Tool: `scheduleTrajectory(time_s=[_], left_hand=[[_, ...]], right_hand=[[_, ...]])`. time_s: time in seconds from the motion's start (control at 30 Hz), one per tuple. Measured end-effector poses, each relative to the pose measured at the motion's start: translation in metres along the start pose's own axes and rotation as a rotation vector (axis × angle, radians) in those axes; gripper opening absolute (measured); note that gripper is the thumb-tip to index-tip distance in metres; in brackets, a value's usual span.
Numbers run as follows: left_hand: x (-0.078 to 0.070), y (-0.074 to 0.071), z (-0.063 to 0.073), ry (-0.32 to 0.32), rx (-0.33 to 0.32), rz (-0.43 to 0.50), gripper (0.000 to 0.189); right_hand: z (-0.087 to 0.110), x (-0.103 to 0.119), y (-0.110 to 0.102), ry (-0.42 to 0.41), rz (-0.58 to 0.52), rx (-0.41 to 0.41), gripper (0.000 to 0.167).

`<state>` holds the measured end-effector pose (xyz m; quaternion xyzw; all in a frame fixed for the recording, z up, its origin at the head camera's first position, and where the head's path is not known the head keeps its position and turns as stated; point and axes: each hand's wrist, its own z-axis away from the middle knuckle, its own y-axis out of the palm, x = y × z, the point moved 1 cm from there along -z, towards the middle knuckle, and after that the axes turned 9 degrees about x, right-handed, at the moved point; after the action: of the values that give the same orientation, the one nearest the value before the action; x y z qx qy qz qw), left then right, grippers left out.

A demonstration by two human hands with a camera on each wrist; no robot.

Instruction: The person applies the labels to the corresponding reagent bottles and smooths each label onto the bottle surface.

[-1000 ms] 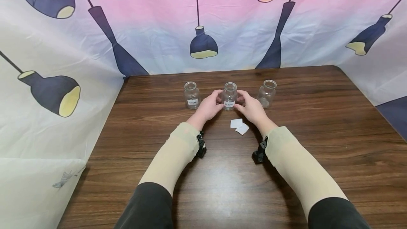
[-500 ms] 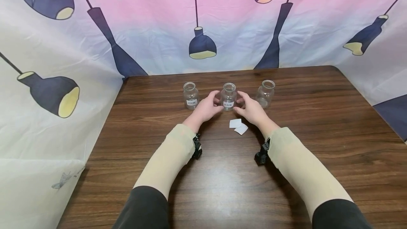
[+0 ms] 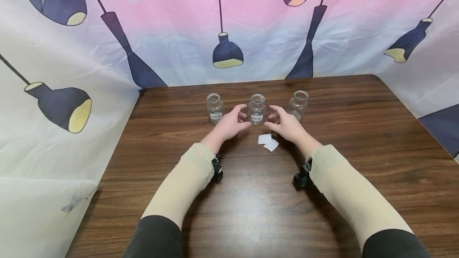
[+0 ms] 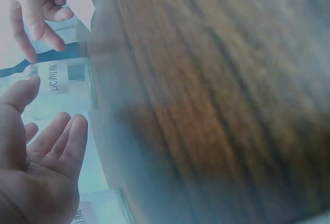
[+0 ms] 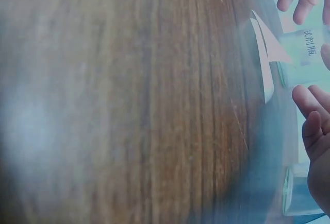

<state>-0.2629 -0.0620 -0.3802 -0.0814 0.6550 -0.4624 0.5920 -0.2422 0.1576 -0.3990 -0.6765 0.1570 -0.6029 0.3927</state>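
Three clear glass bottles stand upright in a row near the table's back edge. The middle bottle [image 3: 257,108] carries a white printed label [image 4: 54,77] on its front. To its left is my left hand [image 3: 230,124], fingers relaxed and apart from the glass. On the other side my right hand [image 3: 287,124] is held with loosely bent fingers, a small gap from the same bottle. The left bottle [image 3: 214,106] also bears a label, while on the right bottle [image 3: 298,104] no label shows. Two white paper pieces [image 3: 265,139] overlap in front of the middle bottle.
The brown wooden table [image 3: 247,206] stretches toward me. Behind it hangs a cloth [image 3: 179,51] printed with dark lamps. A black wrist camera [image 3: 302,176] sits on my right forearm, another on the left.
Both hands have drawn apart from the middle bottle, the left one to the left and the right one slightly to the right. The bottles and papers stay in place.
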Motion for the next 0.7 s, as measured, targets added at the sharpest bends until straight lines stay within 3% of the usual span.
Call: scheduleTrajectory(time_s=[0.7], left_hand=[[0.022, -0.013, 0.028, 0.039, 0.039, 0.029, 0.059]], right_hand=[[0.013, 0.006, 0.000, -0.067, -0.010, -0.002, 0.057]])
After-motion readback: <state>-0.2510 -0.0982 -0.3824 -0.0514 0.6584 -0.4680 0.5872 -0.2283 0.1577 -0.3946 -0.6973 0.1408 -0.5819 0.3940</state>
